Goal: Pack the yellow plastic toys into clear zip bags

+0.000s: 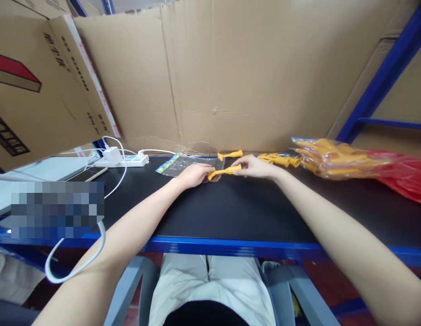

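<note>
Item in hand: one yellow plastic piece [225, 171], long and thin with a flared end, lying almost flat just above the black bench top [230, 208], a little back from mid-bench.

Your right hand [254, 167] — palm down, fingers drawn together — pinches the right end of that piece between thumb and fingertips.

Your left hand [195, 174] rests on the near edge of a clear plastic bag [183, 164], fingers curled and pressed onto it beside the bag's mouth; the flared left end of the yellow piece sits right at those fingertips. Whether the end is already inside the bag cannot be told at this size.

The bag lies flat on the bench top, its printed header strip [167, 163] pointing left.

Also on the bench:
- a second yellow piece [229, 155], loose, just behind the held one, near the cardboard back wall [230, 77];
- a small row of like yellow pieces [278, 159] just behind your right wrist;
- a heap of bagged yellow pieces [332, 158] further right, lying against a red plastic bag [405, 174];
- a white power strip [128, 160] with a plugged charger and white cable [74, 267], at the left — well apart from both hands.
</note>
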Action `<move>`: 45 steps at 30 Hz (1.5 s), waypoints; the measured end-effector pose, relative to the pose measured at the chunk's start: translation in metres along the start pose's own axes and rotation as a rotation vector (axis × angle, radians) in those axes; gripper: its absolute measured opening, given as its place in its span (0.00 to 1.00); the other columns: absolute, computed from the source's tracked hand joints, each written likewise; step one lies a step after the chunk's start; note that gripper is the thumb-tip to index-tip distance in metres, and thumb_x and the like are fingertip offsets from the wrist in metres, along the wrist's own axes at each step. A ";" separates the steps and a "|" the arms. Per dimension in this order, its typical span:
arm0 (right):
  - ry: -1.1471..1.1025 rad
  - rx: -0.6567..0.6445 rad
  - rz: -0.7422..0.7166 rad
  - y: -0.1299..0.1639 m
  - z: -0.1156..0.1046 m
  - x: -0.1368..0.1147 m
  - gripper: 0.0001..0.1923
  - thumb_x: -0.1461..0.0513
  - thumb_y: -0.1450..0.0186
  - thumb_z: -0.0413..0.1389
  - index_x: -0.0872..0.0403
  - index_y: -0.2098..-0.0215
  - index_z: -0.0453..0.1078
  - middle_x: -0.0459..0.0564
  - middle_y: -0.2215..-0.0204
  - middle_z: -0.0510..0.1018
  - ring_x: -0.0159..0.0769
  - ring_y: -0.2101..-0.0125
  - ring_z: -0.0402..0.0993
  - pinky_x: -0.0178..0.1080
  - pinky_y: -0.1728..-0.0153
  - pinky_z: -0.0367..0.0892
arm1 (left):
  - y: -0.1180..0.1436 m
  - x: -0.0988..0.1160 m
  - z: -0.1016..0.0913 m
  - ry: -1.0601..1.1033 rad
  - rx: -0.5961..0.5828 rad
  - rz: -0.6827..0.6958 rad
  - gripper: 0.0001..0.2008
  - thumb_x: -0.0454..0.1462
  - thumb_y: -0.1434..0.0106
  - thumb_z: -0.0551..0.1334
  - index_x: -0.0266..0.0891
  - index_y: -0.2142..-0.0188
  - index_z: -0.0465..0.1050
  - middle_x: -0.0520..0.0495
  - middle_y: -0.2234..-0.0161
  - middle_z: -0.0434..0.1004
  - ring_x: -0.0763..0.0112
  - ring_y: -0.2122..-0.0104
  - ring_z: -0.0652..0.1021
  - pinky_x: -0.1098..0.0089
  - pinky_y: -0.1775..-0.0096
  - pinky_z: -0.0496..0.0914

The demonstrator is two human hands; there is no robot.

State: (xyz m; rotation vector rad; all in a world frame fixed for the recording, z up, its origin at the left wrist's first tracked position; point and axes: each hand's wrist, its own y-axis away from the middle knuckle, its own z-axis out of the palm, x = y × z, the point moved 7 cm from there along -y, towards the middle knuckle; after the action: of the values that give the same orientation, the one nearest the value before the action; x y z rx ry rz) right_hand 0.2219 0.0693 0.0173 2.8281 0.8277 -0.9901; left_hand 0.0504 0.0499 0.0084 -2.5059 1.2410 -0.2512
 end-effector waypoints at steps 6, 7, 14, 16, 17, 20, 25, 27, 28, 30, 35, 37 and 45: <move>-0.013 0.004 0.016 0.002 -0.001 -0.003 0.22 0.51 0.48 0.58 0.56 0.60 0.72 0.47 0.76 0.74 0.28 0.79 0.66 0.34 0.75 0.61 | -0.001 -0.006 -0.004 -0.049 0.029 -0.064 0.11 0.31 0.40 0.54 0.39 0.66 0.75 0.46 0.65 0.77 0.68 0.62 0.76 0.70 0.60 0.67; -0.013 0.009 0.016 0.002 -0.001 -0.004 0.22 0.51 0.48 0.58 0.56 0.60 0.72 0.47 0.76 0.74 0.28 0.79 0.66 0.34 0.75 0.61 | -0.001 -0.005 -0.005 -0.064 0.037 -0.059 0.10 0.31 0.40 0.54 0.39 0.67 0.75 0.46 0.67 0.77 0.69 0.64 0.76 0.70 0.61 0.67; -0.043 0.069 -0.001 0.002 0.004 -0.020 0.19 0.53 0.47 0.58 0.57 0.61 0.71 0.45 0.79 0.71 0.28 0.80 0.65 0.34 0.76 0.61 | -0.004 0.013 -0.014 -0.151 0.165 0.037 0.12 0.32 0.38 0.51 0.37 0.68 0.74 0.47 0.73 0.76 0.71 0.71 0.76 0.71 0.65 0.66; -0.067 0.092 -0.004 0.001 0.007 -0.026 0.19 0.54 0.46 0.58 0.58 0.62 0.71 0.45 0.79 0.71 0.28 0.80 0.65 0.34 0.76 0.61 | -0.005 0.019 -0.016 -0.145 0.224 0.061 0.12 0.33 0.37 0.50 0.37 0.67 0.73 0.46 0.72 0.77 0.71 0.70 0.76 0.71 0.64 0.66; -0.084 0.101 -0.003 0.001 0.010 -0.028 0.18 0.54 0.46 0.57 0.58 0.62 0.71 0.45 0.78 0.71 0.28 0.80 0.65 0.34 0.76 0.61 | -0.005 0.021 -0.016 -0.137 0.253 0.073 0.13 0.33 0.37 0.50 0.37 0.66 0.73 0.46 0.71 0.77 0.71 0.70 0.76 0.71 0.64 0.66; -0.115 0.112 0.005 -0.002 0.020 -0.030 0.17 0.56 0.46 0.57 0.59 0.63 0.71 0.47 0.78 0.72 0.28 0.79 0.65 0.34 0.75 0.61 | -0.005 0.028 -0.015 -0.114 0.304 0.113 0.13 0.33 0.36 0.49 0.37 0.63 0.72 0.45 0.69 0.77 0.71 0.68 0.77 0.69 0.62 0.67; -0.018 0.034 -0.009 -0.004 0.038 -0.031 0.17 0.57 0.47 0.58 0.59 0.61 0.72 0.48 0.73 0.75 0.33 0.73 0.69 0.35 0.70 0.63 | -0.007 0.023 -0.011 -0.133 0.216 0.106 0.14 0.34 0.36 0.49 0.38 0.56 0.70 0.45 0.67 0.78 0.69 0.67 0.77 0.69 0.62 0.68; 0.019 -0.007 -0.012 -0.002 0.041 -0.033 0.17 0.57 0.46 0.57 0.58 0.61 0.72 0.49 0.70 0.76 0.34 0.71 0.70 0.35 0.69 0.63 | -0.005 0.007 -0.016 -0.167 0.195 -0.021 0.16 0.33 0.37 0.49 0.38 0.51 0.66 0.44 0.65 0.77 0.68 0.64 0.77 0.68 0.61 0.67; 0.038 -0.017 -0.013 -0.001 0.041 -0.034 0.17 0.58 0.45 0.57 0.58 0.60 0.72 0.50 0.69 0.76 0.35 0.70 0.71 0.35 0.68 0.63 | -0.003 -0.004 -0.019 -0.186 0.194 -0.116 0.17 0.33 0.38 0.50 0.38 0.49 0.65 0.43 0.62 0.77 0.67 0.62 0.76 0.68 0.59 0.67; 0.073 -0.018 -0.025 0.001 0.040 -0.037 0.16 0.58 0.44 0.56 0.58 0.60 0.72 0.51 0.66 0.77 0.35 0.68 0.71 0.34 0.67 0.63 | 0.005 -0.029 -0.025 -0.225 0.163 -0.327 0.19 0.33 0.39 0.51 0.38 0.48 0.63 0.40 0.58 0.74 0.63 0.58 0.75 0.66 0.58 0.66; 0.138 0.003 -0.075 0.001 0.039 -0.040 0.13 0.59 0.42 0.53 0.57 0.62 0.72 0.51 0.65 0.77 0.36 0.67 0.71 0.33 0.67 0.62 | 0.046 -0.091 -0.032 -0.252 0.017 -0.938 0.22 0.37 0.44 0.58 0.32 0.50 0.60 0.29 0.52 0.67 0.49 0.51 0.69 0.57 0.55 0.64; 0.152 -0.002 -0.096 0.001 0.039 -0.040 0.13 0.58 0.42 0.52 0.57 0.63 0.72 0.50 0.67 0.77 0.35 0.68 0.71 0.33 0.68 0.61 | 0.062 -0.108 -0.033 -0.218 -0.022 -1.110 0.25 0.41 0.45 0.59 0.31 0.50 0.59 0.26 0.51 0.67 0.45 0.51 0.68 0.55 0.56 0.64; 0.165 0.028 0.022 0.002 0.027 -0.038 0.17 0.54 0.41 0.50 0.58 0.66 0.72 0.50 0.74 0.75 0.34 0.74 0.68 0.34 0.73 0.59 | 0.053 -0.115 -0.013 0.303 0.041 -1.012 0.22 0.39 0.47 0.62 0.34 0.54 0.61 0.44 0.74 0.74 0.66 0.75 0.76 0.72 0.73 0.67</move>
State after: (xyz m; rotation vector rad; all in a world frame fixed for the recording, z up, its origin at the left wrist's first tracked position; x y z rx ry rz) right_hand 0.1820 0.0441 0.0179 2.9674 0.8001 -0.7802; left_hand -0.0624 0.1088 0.0000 -2.8972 -0.0796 -0.8865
